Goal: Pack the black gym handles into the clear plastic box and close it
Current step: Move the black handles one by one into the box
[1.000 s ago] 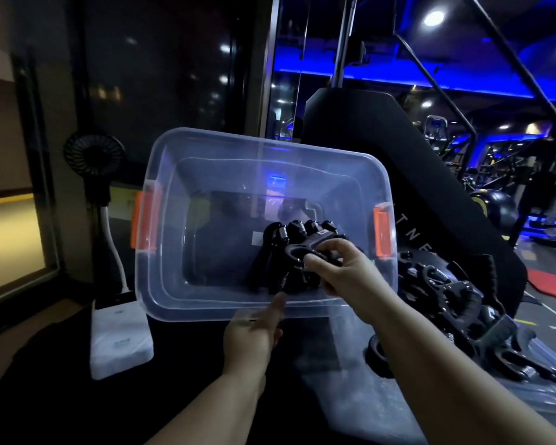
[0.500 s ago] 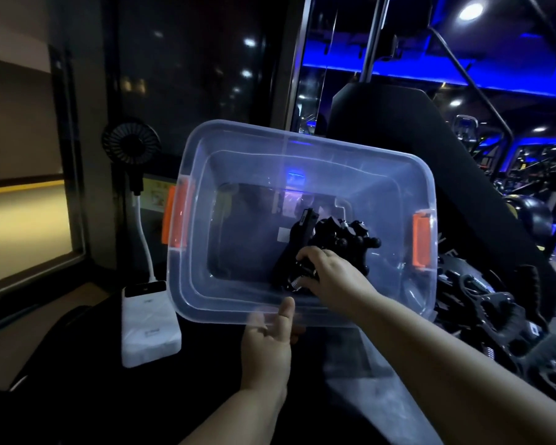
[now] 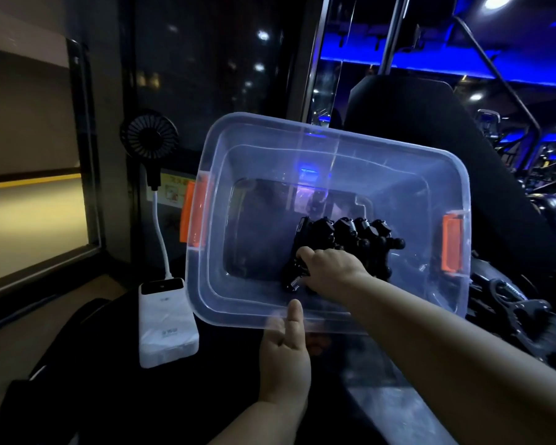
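The clear plastic box (image 3: 247,155) with orange latches (image 3: 195,216) is tilted with its opening toward me. My left hand (image 3: 284,354) holds its near rim from below, thumb on the edge. Several black gym handles (image 3: 347,234) with small springs lie bunched in the lower right of the box. My right hand (image 3: 329,271) reaches inside and is closed on one black handle at the near side of the bunch. More black handles (image 3: 511,303) lie in a heap outside, to the right of the box.
A white power bank (image 3: 164,322) lies left of the box, with a small black fan (image 3: 150,138) on a white stalk plugged into it. A dark glass wall stands behind. A black padded bench back (image 3: 430,130) and gym machines fill the right.
My right hand has gone deeper into the box with the handle and lowered it against the bunch. My view has shifted left, so the box sits further right.
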Motion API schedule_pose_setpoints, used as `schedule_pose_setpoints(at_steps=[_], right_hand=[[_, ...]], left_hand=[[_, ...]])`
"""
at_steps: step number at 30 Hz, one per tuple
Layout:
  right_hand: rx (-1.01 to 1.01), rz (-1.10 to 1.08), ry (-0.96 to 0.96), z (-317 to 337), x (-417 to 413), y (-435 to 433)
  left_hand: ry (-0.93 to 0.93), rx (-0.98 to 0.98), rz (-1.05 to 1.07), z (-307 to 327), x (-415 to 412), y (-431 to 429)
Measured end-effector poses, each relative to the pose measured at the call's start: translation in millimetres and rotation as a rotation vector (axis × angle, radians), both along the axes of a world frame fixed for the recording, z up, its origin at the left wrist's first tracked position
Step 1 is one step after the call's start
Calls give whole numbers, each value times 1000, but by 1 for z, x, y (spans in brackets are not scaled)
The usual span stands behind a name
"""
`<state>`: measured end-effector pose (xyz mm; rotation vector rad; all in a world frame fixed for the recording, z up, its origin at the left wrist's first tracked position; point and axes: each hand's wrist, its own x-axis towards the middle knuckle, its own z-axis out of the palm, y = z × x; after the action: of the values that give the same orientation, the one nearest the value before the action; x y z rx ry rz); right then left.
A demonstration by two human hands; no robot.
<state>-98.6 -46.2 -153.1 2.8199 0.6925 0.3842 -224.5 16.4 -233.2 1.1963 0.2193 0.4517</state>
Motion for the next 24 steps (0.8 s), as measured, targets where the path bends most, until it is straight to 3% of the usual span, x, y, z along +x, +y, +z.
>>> schedule_pose_setpoints(at_steps=[5,9,13,18,24], right_hand=[[-167,8,-148,-2,3,5],[-129,29,-246,5,3,8],[-250,277,-377,7,11,8],[-328,355,-144,-4,27,8],[-454,310,-145,-3,29,10]], left_hand=[[-6,-25,-30,4,-3,1],[1,-34,-32,7,-5,2],[6,-54,-38,10,-7,2],[-4,-97,-44,10,-5,1],[-4,-44,-43,8,-4,3]])
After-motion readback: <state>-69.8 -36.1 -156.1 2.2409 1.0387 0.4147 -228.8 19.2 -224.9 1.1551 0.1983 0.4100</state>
